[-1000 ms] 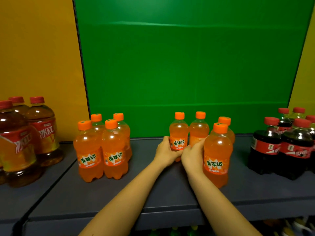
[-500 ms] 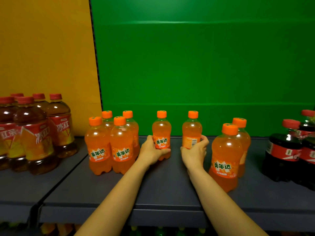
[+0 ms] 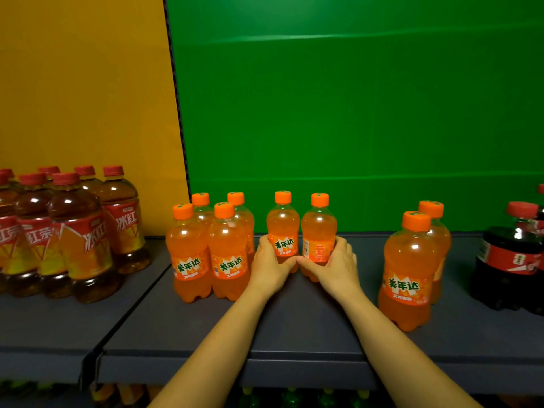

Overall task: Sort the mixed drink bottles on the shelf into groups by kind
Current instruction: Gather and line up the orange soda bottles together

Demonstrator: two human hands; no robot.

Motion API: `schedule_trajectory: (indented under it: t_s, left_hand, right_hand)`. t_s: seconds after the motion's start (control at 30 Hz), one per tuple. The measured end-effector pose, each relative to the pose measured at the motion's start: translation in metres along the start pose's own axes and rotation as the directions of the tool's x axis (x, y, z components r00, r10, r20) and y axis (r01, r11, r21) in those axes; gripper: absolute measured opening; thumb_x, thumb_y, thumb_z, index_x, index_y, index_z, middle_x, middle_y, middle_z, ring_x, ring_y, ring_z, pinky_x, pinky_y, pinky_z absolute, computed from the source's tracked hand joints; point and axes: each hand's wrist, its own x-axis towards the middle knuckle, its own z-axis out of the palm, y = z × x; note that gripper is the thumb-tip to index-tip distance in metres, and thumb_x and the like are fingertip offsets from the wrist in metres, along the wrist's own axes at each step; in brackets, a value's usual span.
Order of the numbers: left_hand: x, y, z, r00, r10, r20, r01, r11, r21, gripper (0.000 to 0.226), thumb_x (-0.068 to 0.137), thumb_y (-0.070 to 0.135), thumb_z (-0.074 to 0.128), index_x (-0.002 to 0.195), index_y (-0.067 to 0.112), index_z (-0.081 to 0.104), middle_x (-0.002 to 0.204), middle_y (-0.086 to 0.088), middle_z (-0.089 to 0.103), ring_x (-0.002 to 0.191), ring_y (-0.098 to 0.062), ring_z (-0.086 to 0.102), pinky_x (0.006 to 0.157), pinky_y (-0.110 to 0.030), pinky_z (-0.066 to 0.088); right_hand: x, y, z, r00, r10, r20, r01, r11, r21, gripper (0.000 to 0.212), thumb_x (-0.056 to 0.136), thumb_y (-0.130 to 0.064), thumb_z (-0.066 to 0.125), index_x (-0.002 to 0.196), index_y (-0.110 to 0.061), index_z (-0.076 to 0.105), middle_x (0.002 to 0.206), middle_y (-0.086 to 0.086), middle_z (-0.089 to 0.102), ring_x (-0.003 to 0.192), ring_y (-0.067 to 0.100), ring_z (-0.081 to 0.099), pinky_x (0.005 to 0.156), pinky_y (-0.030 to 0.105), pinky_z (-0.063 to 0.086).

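Observation:
My left hand (image 3: 269, 265) grips an orange soda bottle (image 3: 282, 228) and my right hand (image 3: 338, 265) grips a second orange soda bottle (image 3: 319, 231). Both bottles stand upright side by side on the dark shelf (image 3: 294, 325). Just left of them stands a cluster of several orange soda bottles (image 3: 212, 248). Two more orange soda bottles (image 3: 412, 269) stand apart to the right. Several iced tea bottles (image 3: 67, 231) with red caps fill the far left. Dark cola bottles (image 3: 512, 260) stand at the far right edge, partly cut off.
A green panel (image 3: 353, 113) and a yellow panel (image 3: 82, 83) back the shelf. A seam (image 3: 132, 307) divides the left shelf section from the middle one. More bottles show dimly on a lower shelf (image 3: 294, 399).
Both hands have carried their two orange bottles leftward, away from the right pair and up close to the left cluster. The two bottles now stand together again. My view has shifted left.

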Motion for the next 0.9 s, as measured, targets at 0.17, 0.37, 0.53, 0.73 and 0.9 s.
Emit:
schedule_trajectory:
  t_s: [0.17,0.37,0.53,0.73,0.9]
  left_hand:
    - [-0.001,-0.002,0.002,1.000,0.012,-0.014,-0.011,0.999,0.050,0.058,0.077,0.019,0.071,0.124,0.007,0.038,0.126,-0.013,0.052,0.118,-0.026,0.050,0.098,-0.036,0.041]
    - [-0.002,0.001,0.002,0.999,0.039,-0.027,-0.036,0.992,0.122,0.060,0.079,0.022,0.069,0.128,0.008,0.038,0.127,-0.013,0.044,0.121,-0.024,0.043,0.097,-0.030,0.036]
    - [-0.004,0.003,0.002,0.999,0.031,-0.036,-0.027,0.994,0.105,0.064,0.078,0.019,0.070,0.129,0.007,0.034,0.129,-0.013,0.046,0.123,-0.026,0.045,0.100,-0.032,0.037]
    - [-0.008,0.004,0.002,0.996,0.056,-0.063,-0.044,0.984,0.174,0.063,0.080,0.022,0.068,0.130,0.008,0.034,0.130,-0.012,0.044,0.123,-0.025,0.043,0.101,-0.033,0.037]
    - [-0.012,0.007,0.004,0.993,0.062,-0.097,-0.040,0.976,0.212,0.066,0.081,0.023,0.067,0.133,0.008,0.029,0.131,-0.013,0.042,0.124,-0.026,0.042,0.101,-0.033,0.036]
  right_hand:
    - [0.000,-0.002,-0.004,0.991,0.053,0.126,-0.077,0.977,0.197,0.065,0.078,-0.016,0.066,0.132,-0.009,0.031,0.125,0.015,0.049,0.114,0.028,0.050,0.088,0.032,0.040]
    - [-0.001,0.005,-0.004,0.999,-0.014,0.050,0.016,0.999,-0.045,0.076,0.071,-0.038,0.074,0.131,-0.011,0.035,0.128,0.011,0.044,0.123,0.026,0.042,0.101,0.040,0.038]
    - [-0.001,0.005,-0.006,0.993,-0.015,0.119,0.001,0.993,0.116,0.070,0.074,-0.015,0.069,0.133,-0.012,0.033,0.128,0.011,0.049,0.120,0.026,0.047,0.098,0.036,0.040]
    - [0.001,0.010,-0.002,0.999,-0.046,0.012,0.047,0.998,-0.042,0.076,0.069,-0.033,0.077,0.129,-0.011,0.037,0.128,0.011,0.049,0.121,0.027,0.045,0.101,0.042,0.040]
    - [0.002,0.010,0.000,0.998,-0.062,0.009,0.063,0.997,-0.045,0.074,0.070,-0.034,0.076,0.129,-0.011,0.039,0.128,0.010,0.050,0.120,0.026,0.047,0.100,0.041,0.040]
